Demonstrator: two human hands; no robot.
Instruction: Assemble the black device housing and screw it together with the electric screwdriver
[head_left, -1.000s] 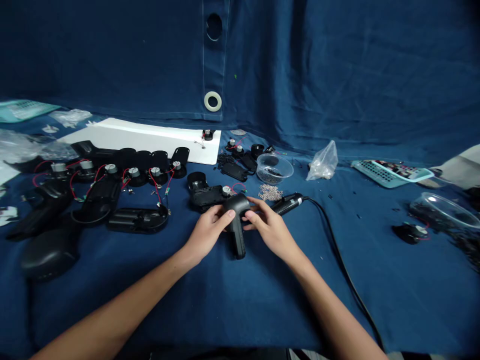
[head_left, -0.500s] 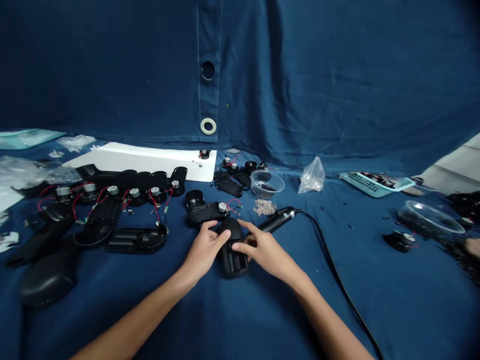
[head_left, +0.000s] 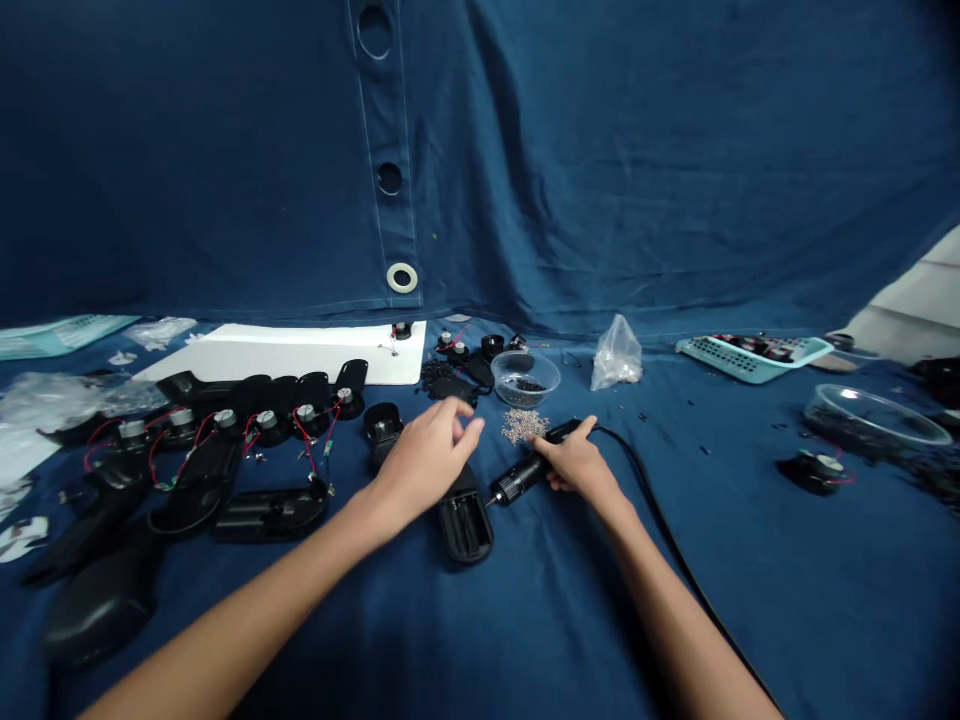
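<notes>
My right hand [head_left: 579, 464] is wrapped round a black corded electric screwdriver [head_left: 519, 480], its bit pointing left and down toward a black plastic housing [head_left: 466, 525]. The housing lies on the blue cloth with an open compartment facing up. Above its far end hovers my left hand [head_left: 429, 455], holding nothing I can see, with fingers bent and the thumb apart from them. That hand hides the far part of the housing and some of another black part [head_left: 384, 425] behind it. A pile of small screws [head_left: 524, 426] lies just beyond the screwdriver.
Black shells with wired motors [head_left: 268, 422] stand in a row at left, before a white board [head_left: 315, 352]. Behind the screws are a clear tub [head_left: 526, 376] and a plastic bag [head_left: 617, 355]. A turquoise basket [head_left: 739, 365] sits at right. The screwdriver's cord [head_left: 660, 510] runs toward me.
My right hand has left the housing and taken hold of the screwdriver, whose tip has swung round toward the housing. My left hand has let go of the housing and lifted slightly forward.
</notes>
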